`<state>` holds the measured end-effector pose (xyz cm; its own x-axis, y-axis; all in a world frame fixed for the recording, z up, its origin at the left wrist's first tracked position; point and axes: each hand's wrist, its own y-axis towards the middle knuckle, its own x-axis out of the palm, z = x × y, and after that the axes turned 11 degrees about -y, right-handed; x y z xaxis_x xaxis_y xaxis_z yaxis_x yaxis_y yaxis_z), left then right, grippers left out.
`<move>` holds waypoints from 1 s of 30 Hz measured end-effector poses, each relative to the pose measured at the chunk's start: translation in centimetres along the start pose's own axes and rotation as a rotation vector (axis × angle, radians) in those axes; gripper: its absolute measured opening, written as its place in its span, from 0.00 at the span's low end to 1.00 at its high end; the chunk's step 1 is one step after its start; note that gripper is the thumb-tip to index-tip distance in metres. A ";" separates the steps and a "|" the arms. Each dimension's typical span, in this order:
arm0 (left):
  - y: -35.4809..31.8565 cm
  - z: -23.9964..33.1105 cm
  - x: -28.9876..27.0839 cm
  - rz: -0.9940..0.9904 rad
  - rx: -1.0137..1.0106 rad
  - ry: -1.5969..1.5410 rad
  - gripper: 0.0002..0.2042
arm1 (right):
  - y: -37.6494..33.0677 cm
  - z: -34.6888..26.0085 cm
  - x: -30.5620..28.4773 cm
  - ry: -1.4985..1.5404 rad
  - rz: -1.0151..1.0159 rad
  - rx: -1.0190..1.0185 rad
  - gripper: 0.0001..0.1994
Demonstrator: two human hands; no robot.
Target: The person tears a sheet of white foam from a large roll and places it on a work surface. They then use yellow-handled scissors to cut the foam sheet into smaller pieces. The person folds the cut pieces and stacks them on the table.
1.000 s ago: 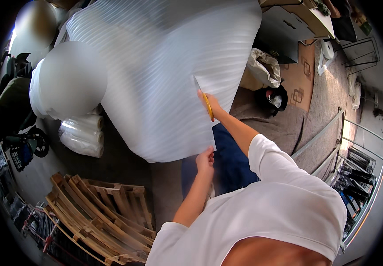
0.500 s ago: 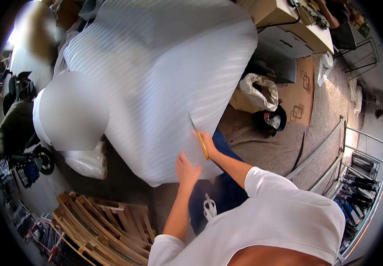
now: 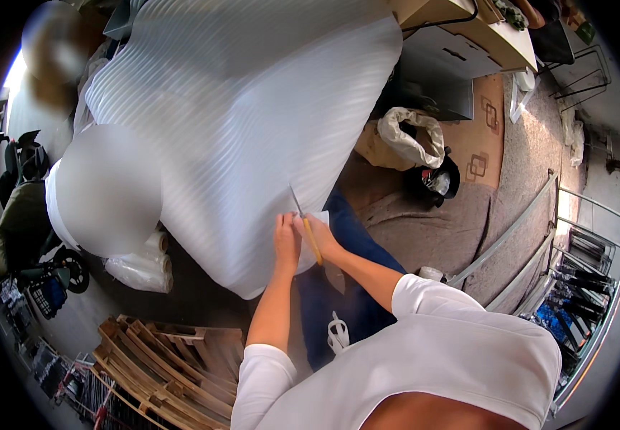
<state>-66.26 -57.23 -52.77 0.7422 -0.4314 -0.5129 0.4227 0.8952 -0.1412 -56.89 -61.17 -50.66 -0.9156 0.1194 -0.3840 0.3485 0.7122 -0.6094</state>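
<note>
Head view: I see both hands meeting at the near edge of a ribbed white foam sheet (image 3: 238, 129).
Right hand (image 3: 322, 236): closed around a yellow-handled knife (image 3: 308, 231), blade tip just above the grip, entering the sheet.
Left hand (image 3: 286, 240): fingers pressed on the sheet beside the blade.
Technique: I judge the sheet should be kept taut and the left fingers kept off the cut line.
Edges: sheet border curves below the grip.
Room: wooden pallets (image 3: 170, 362) lie well below-left of the grip.

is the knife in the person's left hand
No, the yellow-handled knife is gripped in the right hand, while the left hand presses on the white ribbed sheet.
</note>
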 end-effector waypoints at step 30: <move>-5.0 2.6 0.1 0.037 0.040 -0.084 0.09 | 9.9 -1.9 -2.8 0.032 -0.123 0.233 0.32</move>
<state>-66.95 -62.03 -49.93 0.7980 -0.4072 -0.4443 0.4133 0.9063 -0.0881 -51.30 -53.17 -54.31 -0.9586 0.0661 -0.2770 0.2673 0.5448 -0.7948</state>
